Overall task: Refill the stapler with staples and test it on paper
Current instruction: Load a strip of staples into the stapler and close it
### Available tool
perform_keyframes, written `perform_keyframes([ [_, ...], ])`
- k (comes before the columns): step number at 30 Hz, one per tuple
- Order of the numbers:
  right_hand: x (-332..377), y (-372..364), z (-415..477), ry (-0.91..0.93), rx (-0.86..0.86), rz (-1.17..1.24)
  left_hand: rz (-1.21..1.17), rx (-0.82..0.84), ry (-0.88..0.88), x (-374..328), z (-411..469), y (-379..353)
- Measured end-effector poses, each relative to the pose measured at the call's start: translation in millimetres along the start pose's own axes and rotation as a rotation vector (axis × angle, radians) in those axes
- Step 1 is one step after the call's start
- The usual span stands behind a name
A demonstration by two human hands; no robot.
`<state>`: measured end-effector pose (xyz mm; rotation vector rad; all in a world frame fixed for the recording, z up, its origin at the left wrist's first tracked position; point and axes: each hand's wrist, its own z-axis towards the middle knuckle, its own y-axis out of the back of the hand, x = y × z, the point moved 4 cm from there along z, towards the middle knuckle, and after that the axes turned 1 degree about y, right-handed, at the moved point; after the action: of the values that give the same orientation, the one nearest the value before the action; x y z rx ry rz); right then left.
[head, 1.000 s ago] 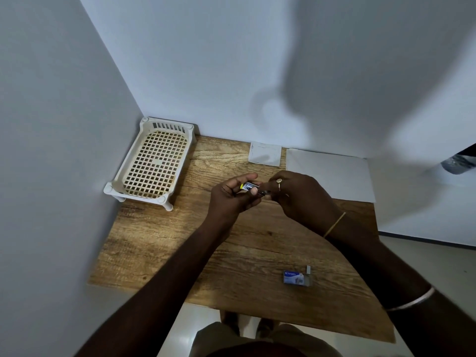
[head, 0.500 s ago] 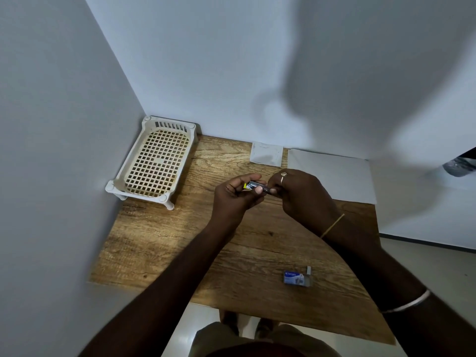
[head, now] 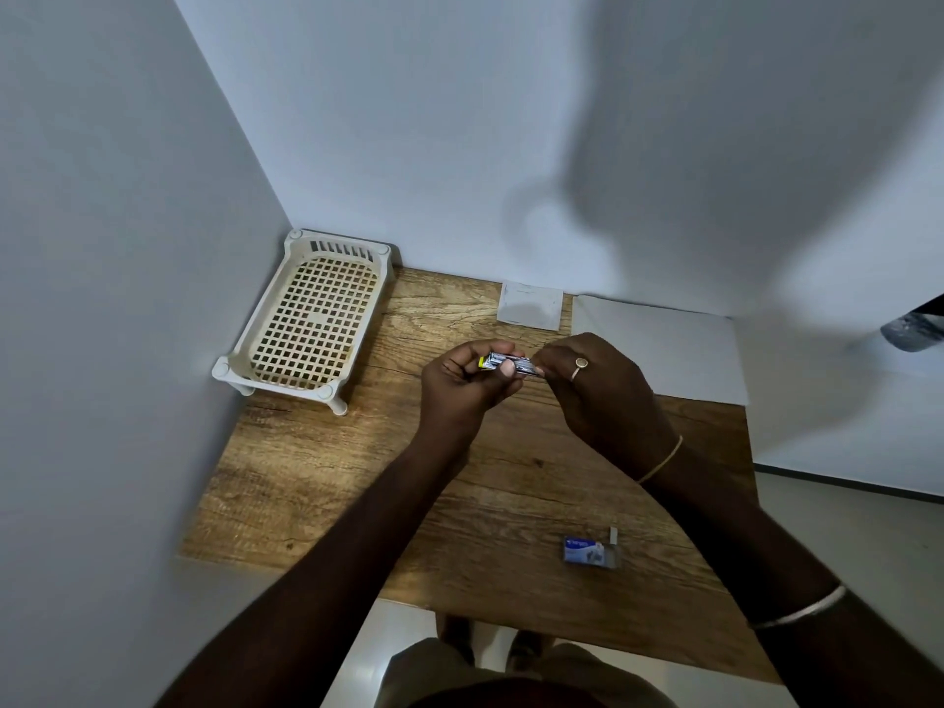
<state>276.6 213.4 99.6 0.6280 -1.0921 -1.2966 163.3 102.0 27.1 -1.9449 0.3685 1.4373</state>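
While both hands are raised above the middle of the desk [head: 316,482], the small stapler [head: 508,363] sits between them, its long axis running nearly level from left to right, tilted slightly down at the right end. Its yellow-tipped end points toward the white basket [head: 311,319]; the other end points toward the paper [head: 664,344]. The left hand [head: 467,383] is wrapped around the stapler's left half, thumb pressed on its near side and fingers curled behind. The right hand [head: 597,390], with a ring on one finger, pinches the stapler's right end with its fingertips; what those fingertips do there is too small to make out. Measured from the stapler, the basket stands to the left against the wall, a small white square [head: 531,305] lies just beyond it, and the paper lies beyond and to the right. The staple box [head: 587,550] rests well nearer the person and a little right, with a short strip of staples [head: 613,535] touching its far right corner.
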Motion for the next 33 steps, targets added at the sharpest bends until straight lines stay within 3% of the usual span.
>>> perform_keyframes([
  [6, -8, 14, 2, -0.243, -0.169, 0.269, 0.021, -0.029, -0.020, 0, 1, 8],
  [10, -14, 17, 7, -0.384, -0.153, 0.468, 0.030, -0.016, -0.017, 3, 0, 11],
  [15, -4, 11, 15, -0.249, -0.034, 0.275, 0.026, -0.017, -0.033, 2, -3, 6],
  [27, 18, 2, 13, -0.341, -0.137, 0.240, -0.011, -0.094, -0.040, 6, -9, 7],
  [33, 19, -6, 14, -0.308, -0.062, 0.118, -0.040, -0.103, -0.019, 7, -12, 2],
])
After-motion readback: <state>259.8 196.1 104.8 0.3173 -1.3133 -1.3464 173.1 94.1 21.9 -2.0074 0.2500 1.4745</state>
